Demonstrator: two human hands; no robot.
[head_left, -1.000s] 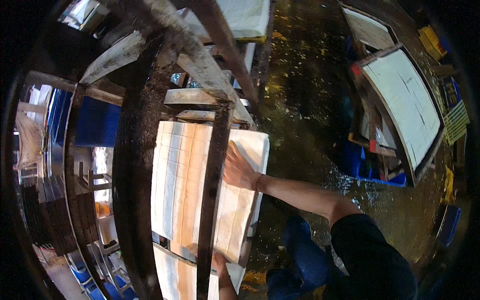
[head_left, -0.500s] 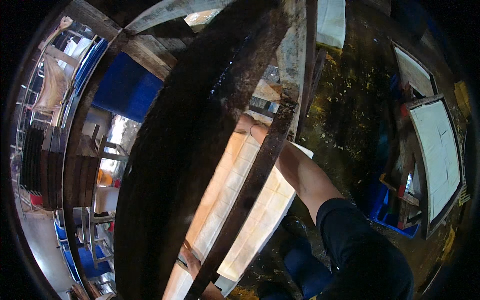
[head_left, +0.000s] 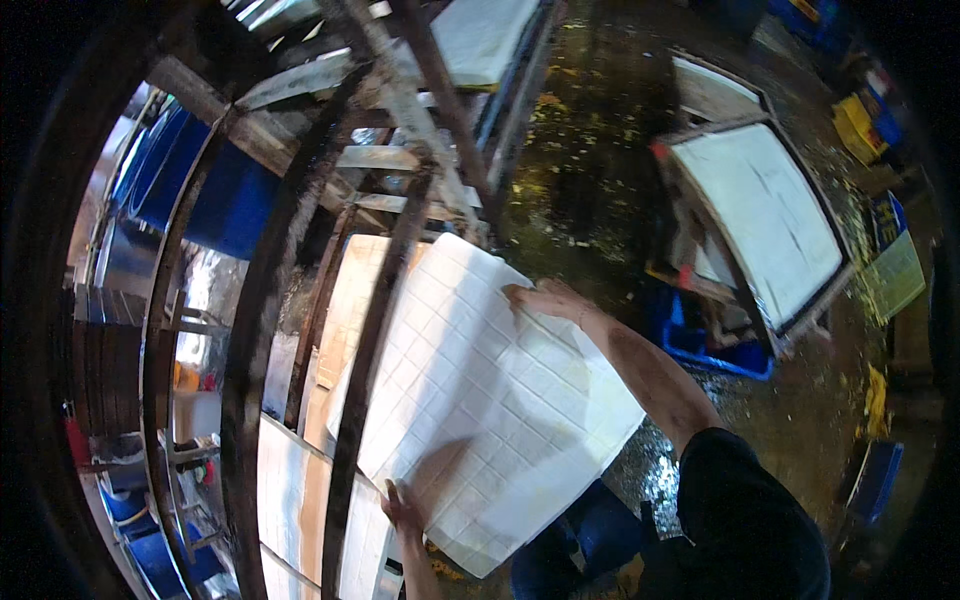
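A large white sheet marked with a grid of creases lies tilted in front of me, its broad face toward me. My right hand grips its upper right edge, fingers closed over the rim. At its lower left edge my left hand holds on, the thumb showing against the face. The far fingers of both hands are hidden behind the sheet. A dark upright beam of a rack passes along the sheet's left side, and a shadow falls over the sheet's lower left part.
Pale boards and further white panels stand between the rack's bars on the left. A blue barrel is behind them. To the right, a framed white screen leans above a blue crate on the wet floor.
Both hands have brought the gridded sheet out from behind the dark beam toward the right, and its face has turned to me. My view has shifted, with the near beams now further left.
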